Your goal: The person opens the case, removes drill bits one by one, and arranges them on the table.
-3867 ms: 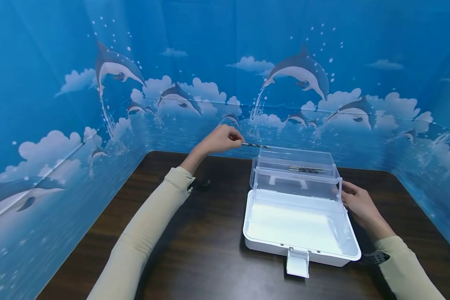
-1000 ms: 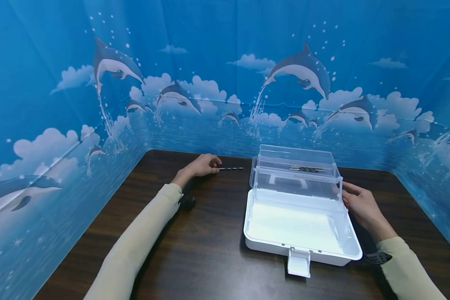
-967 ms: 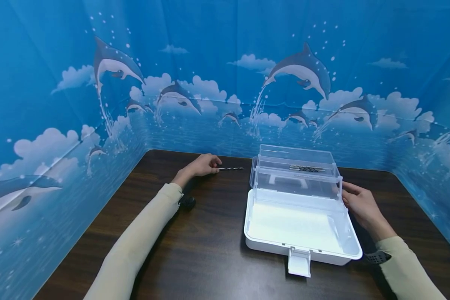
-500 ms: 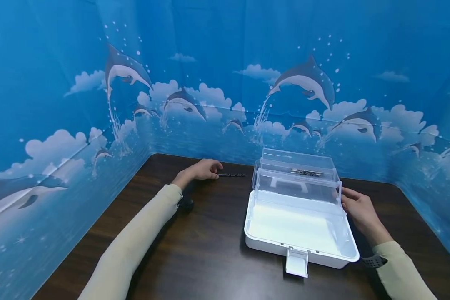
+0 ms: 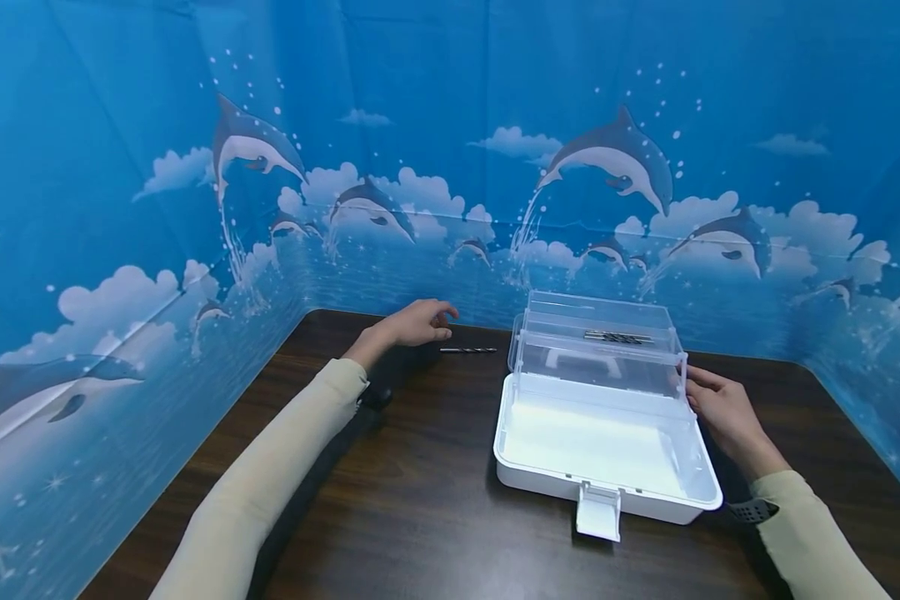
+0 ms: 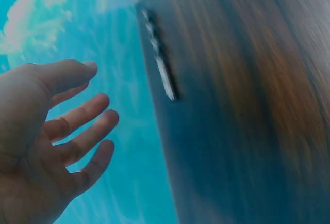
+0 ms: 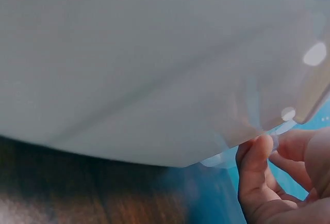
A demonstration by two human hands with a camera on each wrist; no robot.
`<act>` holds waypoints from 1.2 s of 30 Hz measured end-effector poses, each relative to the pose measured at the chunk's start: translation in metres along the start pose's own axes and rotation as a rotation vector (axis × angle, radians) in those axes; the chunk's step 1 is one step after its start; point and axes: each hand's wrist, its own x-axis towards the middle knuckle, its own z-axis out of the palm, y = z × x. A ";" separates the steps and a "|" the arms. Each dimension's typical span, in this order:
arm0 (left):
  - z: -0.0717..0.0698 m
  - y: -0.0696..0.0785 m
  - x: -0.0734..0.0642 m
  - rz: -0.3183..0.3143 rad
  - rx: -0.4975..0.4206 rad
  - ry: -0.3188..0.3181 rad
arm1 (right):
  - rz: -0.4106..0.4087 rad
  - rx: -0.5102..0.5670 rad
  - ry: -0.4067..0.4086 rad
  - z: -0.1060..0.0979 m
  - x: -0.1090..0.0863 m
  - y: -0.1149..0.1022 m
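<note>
A single drill bit lies on the dark wooden table, left of a white box. Just above and behind its shank hovers my left hand, fingers loosely spread; the left wrist view shows the hand apart from the drill bit. My right hand is at the box's right side, near the raised clear tray. In the right wrist view, thumb and finger of that hand pinch a clear plastic edge. Several drill bits lie together in the tray's upper compartment.
The box stands open, its white latch hanging down at the front. Behind it the clear lid leans back near the blue dolphin curtain. Bare dark tabletop stretches left of the box.
My left hand carried a drill bit from beside the tray leftward and down to the table, then let go and lifted slightly. The right hand has stayed at the box.
</note>
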 end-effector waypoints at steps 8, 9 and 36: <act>-0.002 0.049 0.016 0.129 -0.007 0.140 | -0.003 -0.002 -0.043 -0.011 0.000 -0.004; -0.002 0.055 0.018 0.147 -0.025 0.155 | -0.015 -0.003 -0.037 -0.014 -0.001 -0.006; 0.012 0.140 0.056 0.391 -0.086 0.027 | -0.233 -0.100 -0.302 -0.024 -0.076 0.006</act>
